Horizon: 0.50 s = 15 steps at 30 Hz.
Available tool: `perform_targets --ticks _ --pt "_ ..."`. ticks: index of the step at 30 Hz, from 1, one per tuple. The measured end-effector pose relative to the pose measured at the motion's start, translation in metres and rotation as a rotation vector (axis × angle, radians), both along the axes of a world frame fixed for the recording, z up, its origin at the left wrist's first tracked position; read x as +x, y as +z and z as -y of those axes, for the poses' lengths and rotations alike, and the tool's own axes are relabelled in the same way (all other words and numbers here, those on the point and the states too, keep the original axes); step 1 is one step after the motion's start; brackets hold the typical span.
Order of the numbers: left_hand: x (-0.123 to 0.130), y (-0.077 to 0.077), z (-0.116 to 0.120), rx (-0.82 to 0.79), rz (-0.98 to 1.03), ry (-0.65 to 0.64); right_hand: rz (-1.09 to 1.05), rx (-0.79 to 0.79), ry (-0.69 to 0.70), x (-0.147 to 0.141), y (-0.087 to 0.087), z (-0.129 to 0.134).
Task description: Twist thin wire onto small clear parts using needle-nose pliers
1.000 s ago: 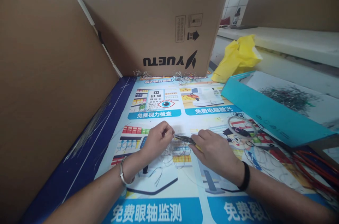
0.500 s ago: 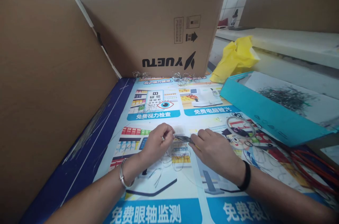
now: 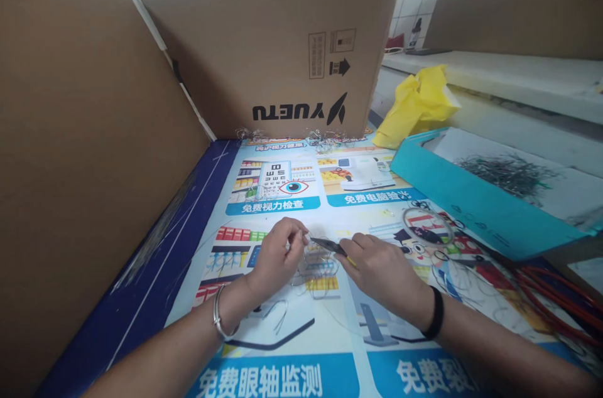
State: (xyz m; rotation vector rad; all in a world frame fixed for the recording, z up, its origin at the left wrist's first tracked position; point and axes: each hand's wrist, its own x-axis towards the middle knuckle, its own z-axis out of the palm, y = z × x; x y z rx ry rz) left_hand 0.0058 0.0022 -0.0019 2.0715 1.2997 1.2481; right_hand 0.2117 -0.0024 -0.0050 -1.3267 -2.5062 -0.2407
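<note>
My right hand (image 3: pixel 379 263) is closed around the handle of a pair of needle-nose pliers (image 3: pixel 328 245), a bit of yellow grip showing. The pliers' dark tip points left and reaches my left hand (image 3: pixel 281 250). That hand is pinched, thumb against fingers, on what looks like thin wire; the held end is too fine to make out. Below the pliers, a loose tangle of thin wire (image 3: pixel 318 266) hangs or lies over the printed sheet. A few short wire pieces (image 3: pixel 281 316) lie nearer to me.
Cardboard panels (image 3: pixel 273 53) stand at the left and back. To the right sits a turquoise box (image 3: pixel 471 213) holding many wire pieces (image 3: pixel 506 175), with a yellow bag (image 3: pixel 417 106) behind. A wire coil (image 3: pixel 428 226) and red cords (image 3: pixel 556 304) lie right. Wire scraps (image 3: pixel 323 140) line the back panel.
The pliers have turned slightly in my right hand, their jaws now looking darker and more closed. My left hand has barely moved, and everything else stays in place.
</note>
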Motion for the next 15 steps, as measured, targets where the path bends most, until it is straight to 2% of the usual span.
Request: perform_targets --ticks 6,9,15 --pt "-0.0014 -0.0013 0.001 0.085 -0.046 -0.021 -0.054 -0.191 -0.051 -0.0014 0.0028 -0.0006" --pt "-0.0013 -0.0011 0.0008 0.062 -0.05 -0.009 -0.07 -0.267 -0.047 -0.0006 0.0041 -0.0021" --pt "-0.0021 -0.0029 -0.0019 0.009 -0.089 0.026 -0.028 -0.208 -0.014 0.0033 0.0019 -0.0066"
